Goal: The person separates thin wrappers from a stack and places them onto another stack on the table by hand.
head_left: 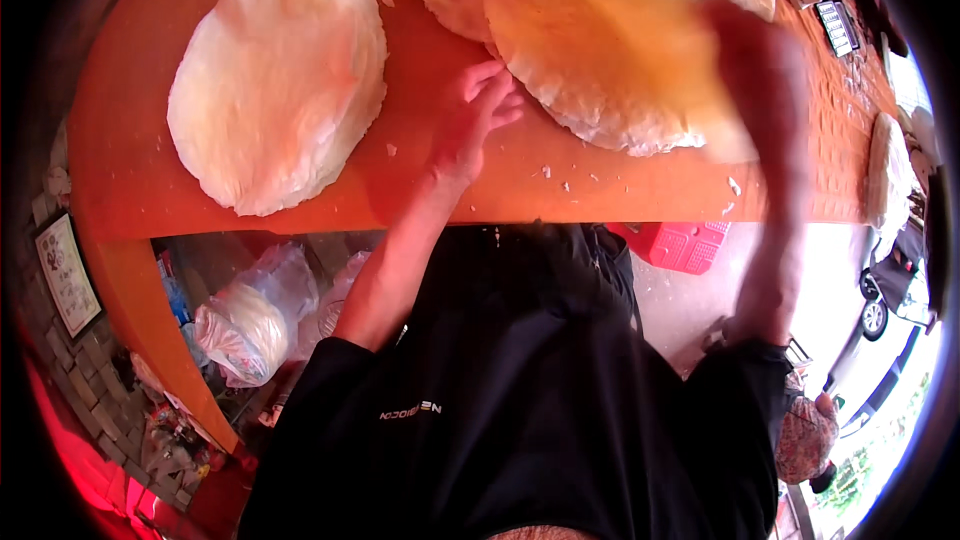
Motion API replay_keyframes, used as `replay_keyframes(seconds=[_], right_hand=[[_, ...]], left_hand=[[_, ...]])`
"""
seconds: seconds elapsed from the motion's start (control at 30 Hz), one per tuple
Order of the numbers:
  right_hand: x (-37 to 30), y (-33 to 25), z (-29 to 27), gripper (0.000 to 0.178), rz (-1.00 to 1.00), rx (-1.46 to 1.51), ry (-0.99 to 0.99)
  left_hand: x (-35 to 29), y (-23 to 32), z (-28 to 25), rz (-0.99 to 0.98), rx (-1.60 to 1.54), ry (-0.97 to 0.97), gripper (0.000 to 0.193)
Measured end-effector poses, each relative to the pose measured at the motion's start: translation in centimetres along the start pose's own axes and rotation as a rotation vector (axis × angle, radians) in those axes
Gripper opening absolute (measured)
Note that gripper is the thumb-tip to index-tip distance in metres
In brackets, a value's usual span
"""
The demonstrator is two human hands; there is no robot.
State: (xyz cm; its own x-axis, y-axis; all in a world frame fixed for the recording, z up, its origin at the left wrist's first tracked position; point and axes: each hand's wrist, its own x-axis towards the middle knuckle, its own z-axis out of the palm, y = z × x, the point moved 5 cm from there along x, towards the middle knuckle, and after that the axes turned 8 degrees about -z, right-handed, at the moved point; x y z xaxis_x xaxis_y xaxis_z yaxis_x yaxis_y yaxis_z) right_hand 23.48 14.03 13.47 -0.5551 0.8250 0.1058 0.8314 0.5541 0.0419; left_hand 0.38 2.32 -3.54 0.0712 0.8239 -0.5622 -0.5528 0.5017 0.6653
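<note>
Large, thin round flatbreads lie stacked on the orange table. One pale stack (275, 85) is at the left, and a wider, overlapping pile (600, 50) is at the back right. My left hand (478, 110) is by the near-left edge of the right pile, its fingers loosely bent and apart, with nothing visible in them. Over the right side of that pile is my right hand (745, 50), smeared by motion, its fingers not readable. A yellow-orange blur beside it covers part of the top flatbread. Whether that hand grips the sheet cannot be made out.
Crumbs dot the table (560, 195) near its front edge. Beneath it are a clear plastic bag (255, 320) with pale contents and a red plastic crate (685, 245). A white wrapped bundle (887, 170) sits at the far right. Another person (805, 440) is at the lower right.
</note>
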Motion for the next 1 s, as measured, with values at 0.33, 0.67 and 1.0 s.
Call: replay_keyframes(seconds=[0.33, 0.67, 1.0], right_hand=[[-2.1, -2.3, 7.6, 0.013, -0.077, 0.209, -0.004], [-4.1, -2.7, 10.2, 0.012, -0.012, 0.382, 0.074], [-3.8, -5.3, 10.2, 0.009, 0.009, 0.469, 0.148]], left_hand=[[1.8, -3.0, 0.1, -0.159, -0.072, 0.043, 0.024], [1.3, -2.6, 1.5, -0.053, 0.175, 0.207, 0.025], [1.6, 1.1, 2.3, 0.053, 0.382, 0.359, 0.009]])
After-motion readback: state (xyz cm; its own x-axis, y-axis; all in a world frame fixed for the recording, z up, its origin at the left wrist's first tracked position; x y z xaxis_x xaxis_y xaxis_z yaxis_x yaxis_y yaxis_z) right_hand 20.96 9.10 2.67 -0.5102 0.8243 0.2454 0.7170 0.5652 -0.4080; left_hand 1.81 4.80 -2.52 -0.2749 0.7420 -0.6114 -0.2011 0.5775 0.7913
